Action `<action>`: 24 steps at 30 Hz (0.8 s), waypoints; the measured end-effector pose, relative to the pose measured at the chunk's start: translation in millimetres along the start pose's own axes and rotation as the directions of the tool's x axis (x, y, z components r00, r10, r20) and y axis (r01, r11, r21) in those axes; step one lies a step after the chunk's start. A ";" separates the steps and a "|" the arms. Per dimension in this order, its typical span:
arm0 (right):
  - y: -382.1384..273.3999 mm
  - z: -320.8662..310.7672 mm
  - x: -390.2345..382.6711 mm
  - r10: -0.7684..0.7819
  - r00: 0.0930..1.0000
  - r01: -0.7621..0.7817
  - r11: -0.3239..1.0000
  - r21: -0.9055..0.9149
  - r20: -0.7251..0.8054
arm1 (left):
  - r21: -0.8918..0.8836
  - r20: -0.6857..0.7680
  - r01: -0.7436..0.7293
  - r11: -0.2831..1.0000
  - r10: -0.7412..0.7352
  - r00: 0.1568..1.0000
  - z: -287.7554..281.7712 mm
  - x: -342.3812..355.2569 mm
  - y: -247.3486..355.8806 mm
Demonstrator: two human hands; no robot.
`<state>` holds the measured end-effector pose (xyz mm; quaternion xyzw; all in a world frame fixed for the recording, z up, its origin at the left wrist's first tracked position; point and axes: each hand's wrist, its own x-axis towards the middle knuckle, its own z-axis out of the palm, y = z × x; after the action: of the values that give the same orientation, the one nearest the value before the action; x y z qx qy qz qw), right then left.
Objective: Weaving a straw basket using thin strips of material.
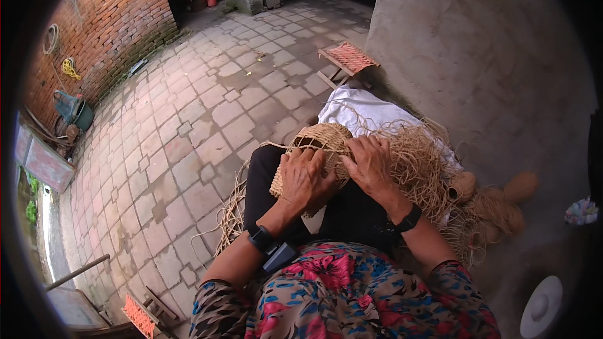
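A half-woven basket (328, 132) of tan straw cord lies tilted across my lap on dark trousers, its opening partly visible. My left hand (303, 177) grips the near side of its rim with curled fingers, knuckles up. At the rim's right side my right hand (372, 162) pinches a cord strand between thumb and fingers; the fingertips are partly hidden. One strand runs along the rim between both hands. Just right of my right hand is a large tangled heap of loose cord (414, 163). More strands (232, 215) hang down beside my left leg.
A white sack (361, 105) lies under the heap. Ahead stands a stool (350, 58) with an orange woven seat; another (139, 316) is at lower left. Rounded tan bundles (520, 187) sit at right. Behind them rises a plastered wall (477, 44). Paving stones (176, 169) cover the ground.
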<state>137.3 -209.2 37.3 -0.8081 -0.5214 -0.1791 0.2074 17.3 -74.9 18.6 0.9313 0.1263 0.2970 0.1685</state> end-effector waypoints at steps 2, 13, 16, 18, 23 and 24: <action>-0.4 16.3 4.9 -0.001 1.000 0.001 1.000 0.011 0.001 | -0.009 0.031 0.011 1.000 -0.011 0.999 -1.0 1.6 1.6; 117.6 -32.4 -100.5 0.519 0.599 -0.748 0.635 0.194 0.609 | 0.002 -0.023 -0.011 1.000 0.011 1.000 -1.7 -3.1 -1.0; 73.6 -4.8 -56.0 0.326 0.943 -0.334 0.915 0.225 0.072 | 0.016 -0.027 0.004 1.000 -0.004 1.000 -2.6 -0.1 -1.3; 36.1 -5.5 -16.2 0.148 0.989 -0.144 0.974 0.176 -0.011 | 0.020 -0.029 0.008 1.000 -0.008 1.000 -1.4 -0.4 -1.4; 10.0 14.6 9.4 -0.047 0.998 0.049 0.997 0.053 -0.045 | 0.012 -0.025 0.021 1.000 -0.021 0.999 3.0 2.0 -1.3; 9.4 13.8 5.5 -0.062 0.998 0.062 0.993 0.097 -0.007 | 0.014 -0.027 0.027 1.000 -0.027 0.999 3.5 1.0 -3.3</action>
<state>149.1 -201.2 26.9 -0.7801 -0.5541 -0.1612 0.2419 19.7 -72.4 15.2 0.9267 0.1433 0.3062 0.1641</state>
